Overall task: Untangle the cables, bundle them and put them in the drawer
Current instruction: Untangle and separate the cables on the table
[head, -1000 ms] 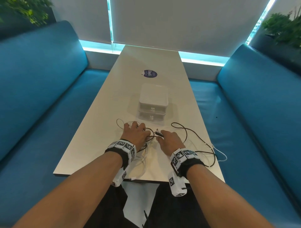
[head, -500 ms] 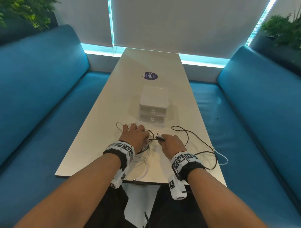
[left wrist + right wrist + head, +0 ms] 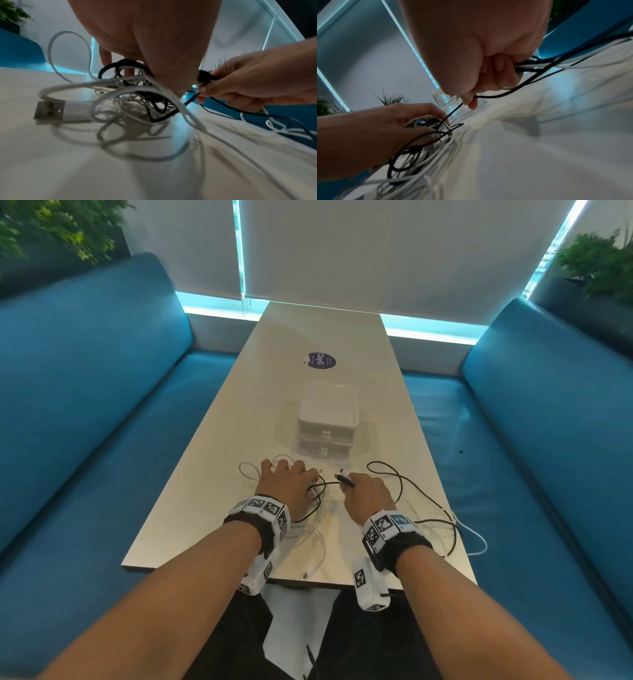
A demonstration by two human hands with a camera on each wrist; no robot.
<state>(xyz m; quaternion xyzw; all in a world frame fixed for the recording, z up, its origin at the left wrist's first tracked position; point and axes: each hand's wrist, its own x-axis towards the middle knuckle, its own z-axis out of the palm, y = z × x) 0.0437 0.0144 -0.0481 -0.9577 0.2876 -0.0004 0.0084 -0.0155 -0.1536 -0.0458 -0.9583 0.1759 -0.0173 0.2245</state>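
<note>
A tangle of black and white cables (image 3: 317, 501) lies on the white table (image 3: 219, 474) near its front. My left hand (image 3: 287, 484) sits on the tangle (image 3: 137, 94), fingers behind and thumb in front gripping it (image 3: 428, 128). My right hand (image 3: 363, 494) pinches the black cable's plug (image 3: 346, 479) just right of the left hand, with more black and white strands running through its curled fingers (image 3: 505, 70). A short black strand stretches between the hands. The white two-drawer unit (image 3: 329, 419) stands behind the hands, both drawers closed.
Black cable loops (image 3: 411, 491) trail to the right, and a white cable (image 3: 479, 542) hangs over the table's right edge. A white USB plug (image 3: 51, 111) lies near the front edge. Blue benches (image 3: 102, 422) flank the table; a purple sticker (image 3: 320, 361) lies beyond the drawers.
My right hand has drawn the black plug a little up and to the right, away from the left hand, widening the gap between them. The left hand stays on the tangle.
</note>
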